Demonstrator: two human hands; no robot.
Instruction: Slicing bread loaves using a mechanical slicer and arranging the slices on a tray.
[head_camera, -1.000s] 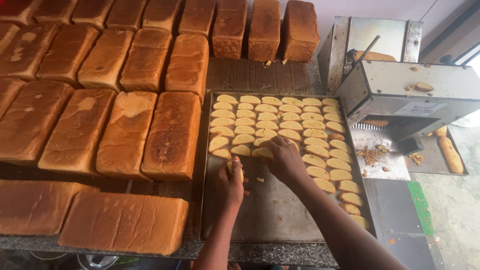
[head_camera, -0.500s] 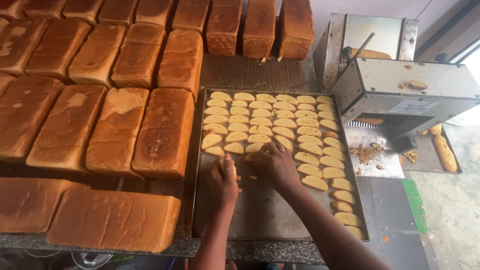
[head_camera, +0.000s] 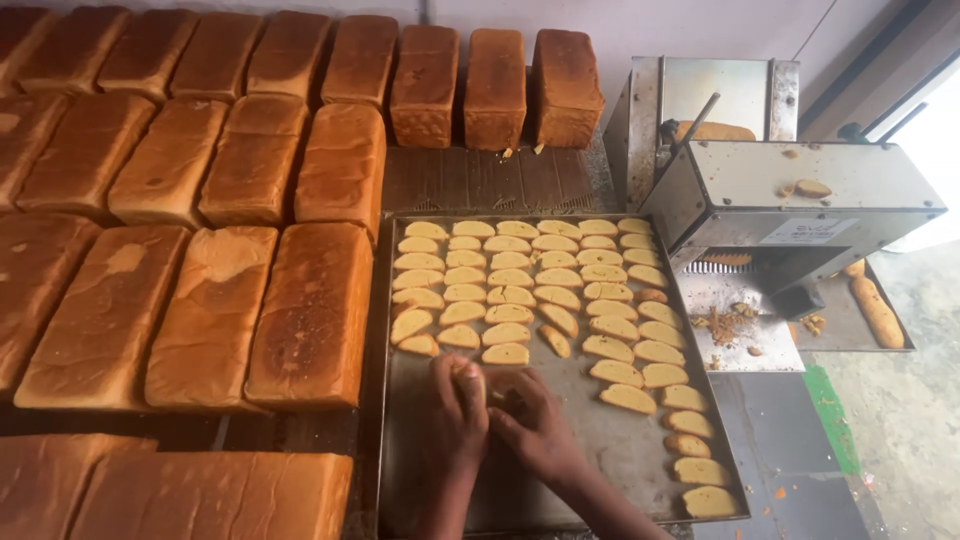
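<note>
Steel-grey and crumb-dusted, the baking tray (head_camera: 620, 440) fills the middle of the head view, rows of pale golden rusk slices (head_camera: 520, 262) covering its far half and running down its right edge. Both hands meet on the bare metal just nearer the person than the last row. The left hand (head_camera: 458, 408) has its fingers (head_camera: 462, 378) curled together, and the right hand (head_camera: 530, 420) closes against it from the right; between them they seem to pinch a small stack of slices (head_camera: 503, 385), though only a sliver of it shows, so how firm the grip is cannot be told. Straight beyond the fingertips, very near, lies the closest laid slice (head_camera: 505, 354), its long axis running left to right across the tray; both hands are about equally near it. Left of the fingers, past the tray rim, big browned bread loaves (head_camera: 310, 315) lie side by side on the worktop. Right of the fingers and further off stands a metal slicing machine (head_camera: 800, 200), with crumbs on its steel chute (head_camera: 725, 325).
</note>
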